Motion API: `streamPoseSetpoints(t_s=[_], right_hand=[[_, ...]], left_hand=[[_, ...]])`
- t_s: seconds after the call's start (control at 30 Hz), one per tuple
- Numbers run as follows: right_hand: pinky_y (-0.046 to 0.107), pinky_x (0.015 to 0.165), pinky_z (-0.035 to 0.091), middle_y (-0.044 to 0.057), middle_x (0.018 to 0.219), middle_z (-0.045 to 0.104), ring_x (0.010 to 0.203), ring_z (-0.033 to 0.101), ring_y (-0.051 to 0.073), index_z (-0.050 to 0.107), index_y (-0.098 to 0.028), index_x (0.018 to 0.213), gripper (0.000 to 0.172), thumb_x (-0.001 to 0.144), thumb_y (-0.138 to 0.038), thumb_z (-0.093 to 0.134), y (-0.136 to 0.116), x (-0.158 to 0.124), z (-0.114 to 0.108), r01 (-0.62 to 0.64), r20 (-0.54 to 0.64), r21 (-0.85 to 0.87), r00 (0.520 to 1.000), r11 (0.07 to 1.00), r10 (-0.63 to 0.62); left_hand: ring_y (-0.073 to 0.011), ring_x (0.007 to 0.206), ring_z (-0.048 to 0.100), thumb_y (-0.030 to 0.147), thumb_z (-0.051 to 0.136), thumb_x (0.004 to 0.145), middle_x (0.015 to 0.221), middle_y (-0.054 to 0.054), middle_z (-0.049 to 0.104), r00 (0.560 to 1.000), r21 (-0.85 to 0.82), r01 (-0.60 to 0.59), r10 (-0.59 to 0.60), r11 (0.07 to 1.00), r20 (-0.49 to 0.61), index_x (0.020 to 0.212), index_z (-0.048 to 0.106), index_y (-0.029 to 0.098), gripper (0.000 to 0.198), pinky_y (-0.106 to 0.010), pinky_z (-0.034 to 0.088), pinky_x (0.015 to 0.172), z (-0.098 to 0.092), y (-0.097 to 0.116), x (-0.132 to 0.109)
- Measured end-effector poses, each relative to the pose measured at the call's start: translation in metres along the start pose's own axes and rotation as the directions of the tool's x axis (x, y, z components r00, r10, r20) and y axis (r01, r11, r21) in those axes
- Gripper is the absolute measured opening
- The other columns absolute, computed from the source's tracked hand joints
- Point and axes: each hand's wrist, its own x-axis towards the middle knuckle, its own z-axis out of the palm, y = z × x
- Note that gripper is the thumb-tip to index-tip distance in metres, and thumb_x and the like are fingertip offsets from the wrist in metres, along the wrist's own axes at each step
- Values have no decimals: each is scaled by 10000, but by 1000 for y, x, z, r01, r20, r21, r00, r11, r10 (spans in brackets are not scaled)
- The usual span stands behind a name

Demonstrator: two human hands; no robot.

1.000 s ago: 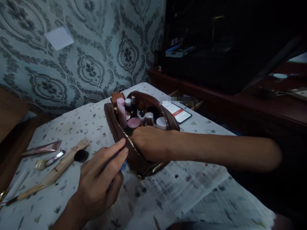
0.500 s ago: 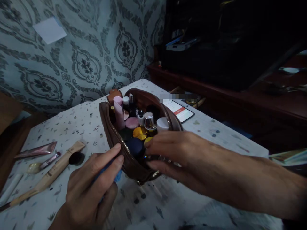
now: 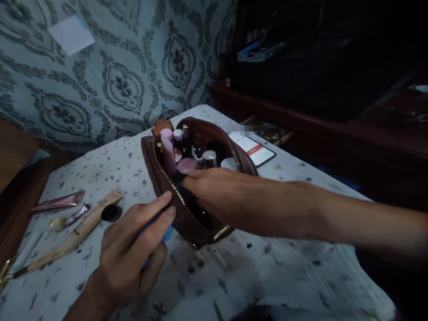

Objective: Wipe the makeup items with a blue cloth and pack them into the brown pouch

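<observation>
An open brown zip pouch (image 3: 174, 196) stands on the table, packed with several small bottles, jars and a pink tube (image 3: 168, 151). My left hand (image 3: 133, 249) rests against the pouch's near wall, fingers closed around a thin blue stick-like item (image 3: 152, 223). My right hand (image 3: 220, 198) reaches across from the right and hovers over the pouch's opening. Its fingers point left with their tips down among the contents, and I cannot see whether they hold anything.
Left of the pouch lie a beige tube (image 3: 90, 220), a black cap (image 3: 109, 212), a pink tube (image 3: 58, 201) and small brushes. A phone (image 3: 256, 149) with a lit screen lies behind the pouch. Dark wooden furniture (image 3: 317, 125) stands at right. The cloth-covered table (image 3: 267, 267) extends toward me.
My right hand lifted off the pouch's near side, then moved back left over the opening, covering the yellow and dark blue items seen half a second ago. My left hand stayed put.
</observation>
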Motion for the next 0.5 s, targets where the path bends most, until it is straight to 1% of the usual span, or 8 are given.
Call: streamPoseSetpoints(t_s=[0.03, 0.07, 0.1, 0.17, 0.23, 0.33, 0.43, 0.5], right_hand=[[277, 721, 478, 61, 922, 698, 807, 625, 167, 678, -139, 940, 219, 825, -2, 551, -3, 11, -5, 41, 101, -64, 994, 997, -34], [280, 724, 474, 60, 934, 700, 824, 629, 174, 682, -135, 941, 214, 808, -5, 578, -6, 21, -10, 70, 229, -110, 972, 991, -43], [282, 709, 471, 60, 925, 700, 823, 631, 180, 688, -128, 928, 185, 804, -21, 601, -9, 30, -13, 68, 329, -154, 944, 986, -14], [277, 677, 462, 62, 907, 699, 807, 633, 178, 698, -113, 902, 129, 814, -56, 623, -12, 44, -16, 60, 410, -218, 911, 974, 35], [261, 647, 452, 56, 885, 701, 771, 629, 160, 704, -107, 888, 113, 832, -70, 614, -10, 51, -15, 68, 398, -238, 917, 969, 33], [237, 601, 439, 43, 857, 708, 722, 626, 140, 711, -112, 894, 137, 825, -58, 604, -6, 51, -10, 55, 367, -216, 930, 975, 29], [224, 620, 450, 62, 940, 725, 808, 654, 158, 713, -104, 935, 196, 780, -21, 626, -3, 44, -4, 59, 323, -201, 946, 978, 9], [215, 606, 439, 62, 917, 729, 807, 656, 159, 714, -95, 919, 205, 760, 4, 633, -2, 38, -1, 72, 260, -210, 966, 975, -15]], left_hand=[[-230, 1117, 662, -28, 550, 814, 1305, -186, 644, 1000, 5, 4, -4, 1000, 2, 1193, 617, 87, 401, -349, 592, 893, 0, 0, 0], [-225, 1111, 664, -29, 549, 815, 1299, -184, 648, 1000, 10, 11, -11, 1000, 9, 1189, 617, 88, 397, -342, 591, 889, -1, 0, 0], [-221, 1103, 668, -29, 546, 816, 1291, -183, 652, 1000, 16, 15, -15, 1000, 14, 1186, 617, 88, 395, -335, 592, 886, -2, 0, 1], [-219, 1091, 675, -28, 534, 820, 1286, -178, 658, 1000, 20, 16, -17, 1000, 24, 1196, 613, 96, 404, -334, 599, 879, -3, 1, 0], [-224, 1086, 681, -24, 522, 822, 1292, -171, 658, 1000, 13, 18, -18, 1000, 25, 1218, 605, 113, 427, -344, 608, 871, -4, 1, 0], [-238, 1097, 676, -21, 525, 816, 1307, -180, 645, 1000, -13, 22, -22, 1000, 13, 1235, 598, 116, 446, -354, 614, 851, -4, 1, 0], [-241, 1092, 675, -30, 531, 809, 1305, -189, 642, 1000, -34, 21, -21, 999, 8, 1228, 600, 108, 446, -347, 613, 833, -2, 1, -1], [-240, 1095, 673, -38, 531, 807, 1308, -192, 640, 1000, -44, 22, -21, 999, 11, 1226, 602, 101, 446, -342, 608, 840, -1, 1, -1]])
